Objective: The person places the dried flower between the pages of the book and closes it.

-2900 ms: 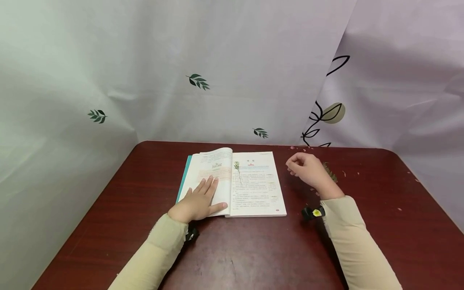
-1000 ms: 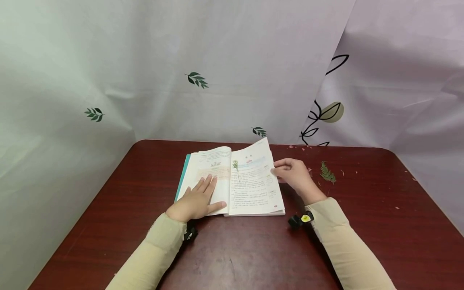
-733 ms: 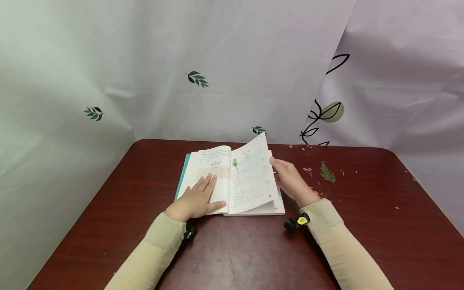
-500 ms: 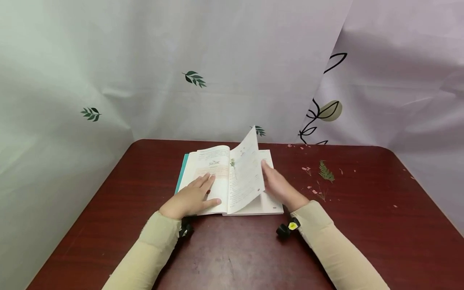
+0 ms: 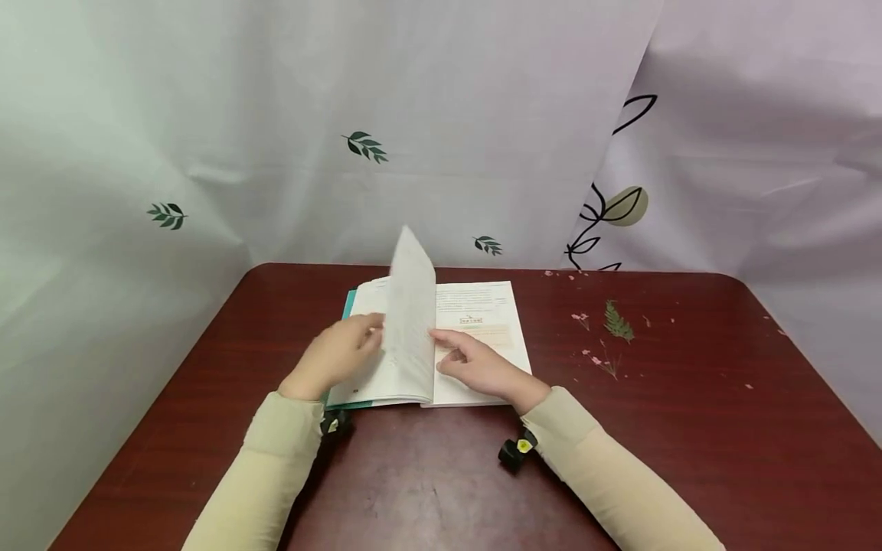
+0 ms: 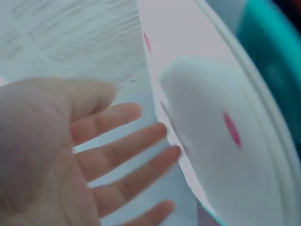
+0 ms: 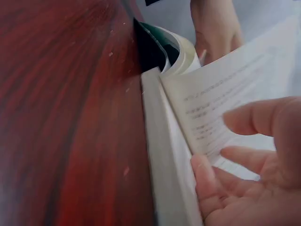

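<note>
A book [image 5: 482, 306] with a teal cover lies spread on the table, and one page [image 5: 409, 321] stands up near the spine, leaning left. My left hand [image 5: 338, 352] is over the left half, its fingertips right at the raised page. In the left wrist view its fingers [image 6: 127, 183] are spread, with loose pages [image 6: 211, 117] at their tips. My right hand [image 5: 478, 371] is over the right half, index finger near the spine. The right wrist view shows its thumb [image 7: 254, 117] apart from the other fingers, beside the printed page [image 7: 211, 108]. The flower sprig is hidden.
Right of the book, a green fern leaf [image 5: 617, 321] and thin pink flower sprigs [image 5: 602, 361] lie on the dark red table [image 5: 441, 490]. Small pink petals are scattered nearby. A pale curtain [image 5: 441, 138] with leaf prints hangs behind the table's far edge.
The right hand reached the book, lifted the right page and swung it left past upright, covering the sprig. The left hand rose from the left page and shifted left. Fresh print shows on the right.
</note>
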A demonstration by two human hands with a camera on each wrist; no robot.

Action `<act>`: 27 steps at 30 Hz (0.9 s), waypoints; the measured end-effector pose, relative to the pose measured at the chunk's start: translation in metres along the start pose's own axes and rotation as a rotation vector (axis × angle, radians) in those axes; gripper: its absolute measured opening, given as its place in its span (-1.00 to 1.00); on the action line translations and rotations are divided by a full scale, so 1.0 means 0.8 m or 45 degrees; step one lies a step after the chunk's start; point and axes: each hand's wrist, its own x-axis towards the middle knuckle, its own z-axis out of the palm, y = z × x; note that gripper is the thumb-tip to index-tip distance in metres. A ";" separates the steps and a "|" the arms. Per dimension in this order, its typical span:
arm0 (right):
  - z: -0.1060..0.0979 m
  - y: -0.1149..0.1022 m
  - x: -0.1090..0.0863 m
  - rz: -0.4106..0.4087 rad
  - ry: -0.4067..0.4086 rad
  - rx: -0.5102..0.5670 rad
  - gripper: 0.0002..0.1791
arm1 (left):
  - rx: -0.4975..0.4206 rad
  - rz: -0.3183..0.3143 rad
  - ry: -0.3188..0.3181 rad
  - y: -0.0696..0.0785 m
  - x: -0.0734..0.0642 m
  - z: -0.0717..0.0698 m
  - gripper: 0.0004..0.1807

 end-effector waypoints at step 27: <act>0.010 -0.013 0.000 -0.091 -0.098 -0.354 -0.31 | -0.539 -0.154 0.140 0.008 0.011 -0.004 -0.34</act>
